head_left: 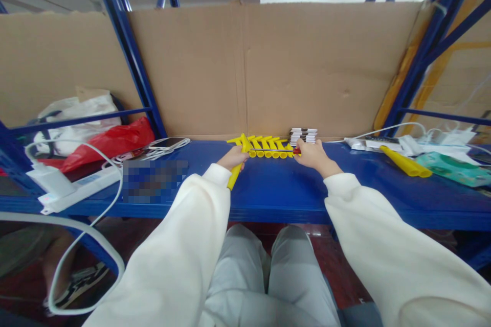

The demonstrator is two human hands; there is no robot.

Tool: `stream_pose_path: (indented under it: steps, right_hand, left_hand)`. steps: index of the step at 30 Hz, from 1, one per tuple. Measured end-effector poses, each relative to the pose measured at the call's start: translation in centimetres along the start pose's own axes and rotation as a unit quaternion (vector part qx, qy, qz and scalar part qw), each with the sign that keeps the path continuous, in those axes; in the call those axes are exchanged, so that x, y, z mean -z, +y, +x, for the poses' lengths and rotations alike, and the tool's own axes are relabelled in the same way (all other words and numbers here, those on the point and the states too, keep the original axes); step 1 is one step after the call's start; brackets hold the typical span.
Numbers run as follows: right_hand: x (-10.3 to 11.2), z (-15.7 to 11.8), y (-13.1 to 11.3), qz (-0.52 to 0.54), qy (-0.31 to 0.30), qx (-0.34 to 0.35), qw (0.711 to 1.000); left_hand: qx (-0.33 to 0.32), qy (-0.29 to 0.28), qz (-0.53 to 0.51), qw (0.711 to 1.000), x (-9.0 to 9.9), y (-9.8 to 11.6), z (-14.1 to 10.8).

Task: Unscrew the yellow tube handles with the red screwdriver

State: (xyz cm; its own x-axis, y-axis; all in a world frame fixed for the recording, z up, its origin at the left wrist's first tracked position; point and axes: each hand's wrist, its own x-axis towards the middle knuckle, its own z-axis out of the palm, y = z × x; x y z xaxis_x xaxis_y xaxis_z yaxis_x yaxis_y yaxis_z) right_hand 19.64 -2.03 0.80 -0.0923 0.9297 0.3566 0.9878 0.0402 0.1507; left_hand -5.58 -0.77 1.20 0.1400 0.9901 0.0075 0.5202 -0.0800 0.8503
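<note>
My left hand (pixel 233 157) is closed around a yellow plastic piece (pixel 235 176), a tube-like handle with a wider top, held tilted above the shelf. In my right hand (pixel 312 156) is a screwdriver (pixel 296 151) with a red handle. Its long metal shaft points left and reaches the top of the yellow piece; I cannot tell whether the tip is in a screw. Just behind the shaft lies a row of several similar yellow pieces (pixel 271 154). A stack of small white packs with dark bands (pixel 304 132) stands behind my right hand.
The blue shelf (pixel 284 184) has a cardboard wall (pixel 307 71) behind it. On the left are a white power strip (pixel 82 191), looping cables, a phone (pixel 169 143) and a red bag (pixel 111 145). On the right lie another yellow piece (pixel 404 161) and a green packet (pixel 452 168).
</note>
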Motion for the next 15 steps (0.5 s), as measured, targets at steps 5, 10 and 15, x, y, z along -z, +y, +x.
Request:
stream_pose_path:
  steps: [5,10,15]
  right_hand:
    - [-0.61,0.4,0.95,0.029,0.03,0.029,0.999]
    - [-0.56,0.48,0.83,-0.001,0.045,0.045,0.998]
    - [0.0,0.19,0.23,-0.023,0.037,-0.016,0.999]
  left_hand:
    - [0.003,-0.001,-0.007,1.0,-0.02,-0.01,0.0]
    - [0.001,0.008,-0.012,1.0,-0.03,0.09,-0.12]
    - [0.004,0.003,-0.002,1.0,0.02,-0.07,0.04]
